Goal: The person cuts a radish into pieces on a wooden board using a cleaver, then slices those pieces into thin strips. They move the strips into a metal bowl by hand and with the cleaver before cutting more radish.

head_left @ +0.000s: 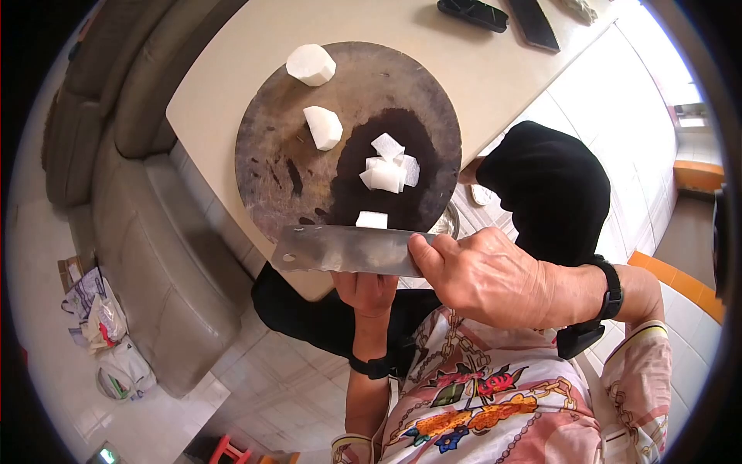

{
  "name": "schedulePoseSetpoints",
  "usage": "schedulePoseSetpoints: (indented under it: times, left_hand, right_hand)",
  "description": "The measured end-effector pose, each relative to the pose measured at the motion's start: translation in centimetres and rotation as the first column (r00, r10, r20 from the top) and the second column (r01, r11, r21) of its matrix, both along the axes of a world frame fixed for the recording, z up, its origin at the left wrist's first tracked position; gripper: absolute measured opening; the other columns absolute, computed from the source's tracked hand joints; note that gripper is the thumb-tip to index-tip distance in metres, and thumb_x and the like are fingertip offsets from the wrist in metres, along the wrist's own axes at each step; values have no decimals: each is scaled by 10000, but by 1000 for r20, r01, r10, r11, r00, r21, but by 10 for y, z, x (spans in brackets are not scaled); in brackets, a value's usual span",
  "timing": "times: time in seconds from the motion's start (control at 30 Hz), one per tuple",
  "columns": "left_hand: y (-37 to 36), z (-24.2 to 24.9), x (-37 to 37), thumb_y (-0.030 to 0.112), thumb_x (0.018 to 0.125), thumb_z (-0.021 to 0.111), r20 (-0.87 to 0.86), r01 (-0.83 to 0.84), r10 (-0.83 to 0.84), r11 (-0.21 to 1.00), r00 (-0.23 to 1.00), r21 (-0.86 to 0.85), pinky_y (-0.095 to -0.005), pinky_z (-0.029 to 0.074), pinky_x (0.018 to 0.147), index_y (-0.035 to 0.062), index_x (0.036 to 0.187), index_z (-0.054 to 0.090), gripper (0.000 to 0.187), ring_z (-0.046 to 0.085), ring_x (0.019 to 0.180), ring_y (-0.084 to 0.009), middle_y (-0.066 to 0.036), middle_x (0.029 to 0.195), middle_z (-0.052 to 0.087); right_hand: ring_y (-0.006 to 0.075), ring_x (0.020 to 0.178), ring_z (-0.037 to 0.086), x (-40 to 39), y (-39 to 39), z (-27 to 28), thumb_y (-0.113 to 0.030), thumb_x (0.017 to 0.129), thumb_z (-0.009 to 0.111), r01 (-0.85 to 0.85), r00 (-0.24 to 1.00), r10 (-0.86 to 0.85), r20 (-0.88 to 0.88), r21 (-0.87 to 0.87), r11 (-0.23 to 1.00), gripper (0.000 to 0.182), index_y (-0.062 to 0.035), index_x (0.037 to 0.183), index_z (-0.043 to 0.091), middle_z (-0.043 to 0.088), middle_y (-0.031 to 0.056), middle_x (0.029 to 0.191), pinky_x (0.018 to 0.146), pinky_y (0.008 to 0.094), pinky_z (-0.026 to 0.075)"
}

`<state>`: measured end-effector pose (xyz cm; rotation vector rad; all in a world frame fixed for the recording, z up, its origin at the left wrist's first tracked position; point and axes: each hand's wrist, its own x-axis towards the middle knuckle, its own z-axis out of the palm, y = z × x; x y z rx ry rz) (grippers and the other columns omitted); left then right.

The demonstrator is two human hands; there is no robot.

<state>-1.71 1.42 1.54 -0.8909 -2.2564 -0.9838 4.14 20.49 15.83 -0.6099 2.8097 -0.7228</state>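
My right hand (495, 278) is closed round the handle end of a wide cleaver (348, 249), its thumb pressed on the blade. The blade spans the near edge of a round, dark wooden chopping board (270, 182). Below the blade is my left hand (366, 292), its fingers mostly hidden by the cleaver. A white piece (372, 220), which looks like white radish, shows just beyond the blade. Several thin white slices (386, 174) lie piled on the board's wet patch. Two larger white radish chunks (311, 65) sit toward the far left of the board.
The board rests on a cream table (209, 100) whose corner points toward me. A black object (473, 14) and a dark flat object (533, 23) lie at the far side. A grey sofa (166, 255) stands left, with bags (108, 325) on the floor beside it.
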Motion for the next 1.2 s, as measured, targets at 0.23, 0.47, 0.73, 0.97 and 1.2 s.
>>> schedulePoseSetpoints:
  times: [0.23,0.47,0.73,0.97,1.2]
  left_hand:
    - [-4,-6,4,172,800,769,12,11,-10,1000,1000,-23,-484,504,865,35,1017,700,265,621,987,-390,-138,1066,642]
    - [7,9,-3,151,800,768,-7,18,-18,999,1000,31,-439,513,801,34,1003,701,244,618,936,-332,-102,1036,634]
    - [10,15,-5,-32,789,707,-36,72,-71,997,997,18,-406,517,793,-6,936,665,156,586,936,-314,-119,1032,620]
    - [-2,3,-3,139,776,780,-35,45,-46,999,998,-28,-433,515,843,1,1004,683,284,617,966,-356,-148,1103,636]
    - [-8,-9,5,242,807,766,16,21,-20,1000,1000,-23,-486,502,882,49,996,703,277,633,985,-379,-138,1068,653]
  right_hand:
    - [297,553,636,-8,-5,4,-34,653,623,-56,998,56,9,61,997,635,300,1152,416,571,221,744,460,346,500]
    - [280,557,631,-27,-23,-22,-5,642,613,29,989,-19,-146,67,997,506,269,1046,480,576,187,706,452,340,488]
    - [374,587,648,-41,8,-31,-45,681,638,295,946,-314,-81,-187,937,150,63,752,562,609,202,613,537,430,521]
    - [302,557,635,-1,-2,-6,-32,715,617,64,998,-64,-6,-50,997,508,197,1141,462,577,168,752,463,364,495]
    - [276,529,633,0,-3,-1,-61,698,614,-30,999,31,-43,21,999,616,283,1171,421,566,191,740,449,342,499]
